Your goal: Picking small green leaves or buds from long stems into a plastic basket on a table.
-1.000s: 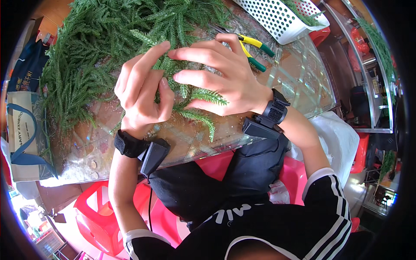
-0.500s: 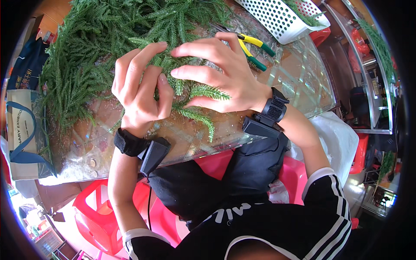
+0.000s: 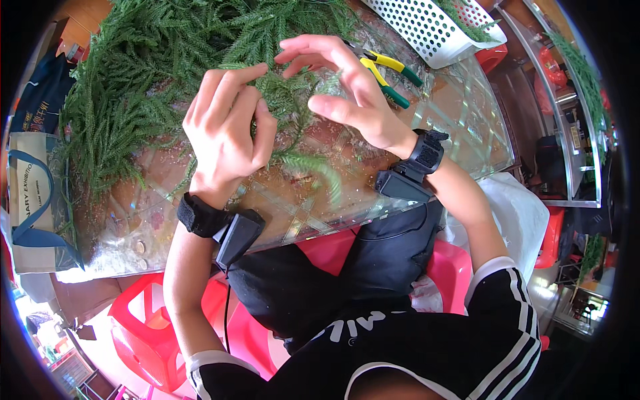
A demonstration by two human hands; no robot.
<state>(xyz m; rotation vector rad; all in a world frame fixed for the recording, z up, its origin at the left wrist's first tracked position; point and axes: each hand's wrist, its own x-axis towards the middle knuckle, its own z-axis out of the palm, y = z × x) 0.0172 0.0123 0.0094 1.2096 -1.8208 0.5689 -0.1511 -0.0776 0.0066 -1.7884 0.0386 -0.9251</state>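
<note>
My left hand is curled around a green artificial pine branch, thumb and fingers bent inward; part of its grip is hidden behind the knuckles. Sprigs of this branch spread to the right of the fingers, and a lower sprig, smeared by motion, hangs over the table. On the branch's right side my right hand has its thumb and fingers apart, with sprigs between and behind them. Beyond both hands lies a large pile of similar pine branches.
Yellow-and-green-handled pliers lie right of the pile. A white perforated basket stands at the far right. The glass-topped table carries scattered bits. A tote bag is at the left edge; a red stool stands below.
My right hand has drawn up and right, its thumb and fingers spreading wider. My left hand has shifted slightly right. The lower sprig has swung and blurred.
</note>
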